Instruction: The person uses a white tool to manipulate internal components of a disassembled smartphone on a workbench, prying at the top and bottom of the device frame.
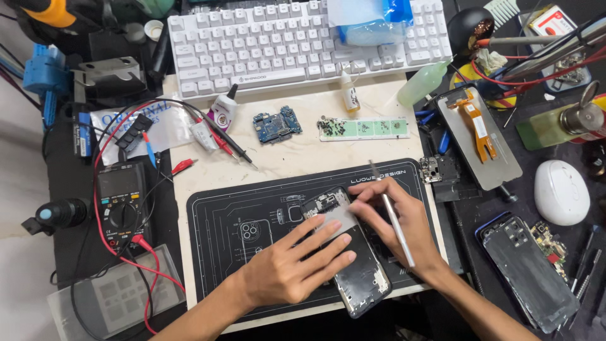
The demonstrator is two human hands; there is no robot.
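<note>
Holding position: both hands work over an opened phone [356, 265] that lies on a black work mat [240, 208] at the front of the bench [297, 151].
Phone: lies back side up with the rear cover off, its long axis running from upper left to lower right; a circuit area shows at the upper end, and a dark panel covers the lower part.
Left hand [290, 265]: lies flat, fingers extended and close together, and grasps nothing; the fingertips [338, 227] press on the middle of the phone, the palm resting on the mat to the phone's left.
Right hand [398, 218]: closed around a slim metal tool [391, 215], held like a pen; the hand sits just right of the phone's upper end, its fingertips touching a pale plate on the phone.
Tool: the shaft runs from above the knuckles down across the back of the hand; the working tip is hidden, so contact with the phone cannot be told.
Mat surroundings: a small blue circuit board [276, 125] and a pale green strip board [363, 128] lie on the bench beyond the mat, well apart from the hands.
Rear of bench: a white keyboard [303, 41].
Left side: a black multimeter [120, 199] with red leads.
Right side: a second opened phone [530, 268] and a white mouse [560, 191].
</note>
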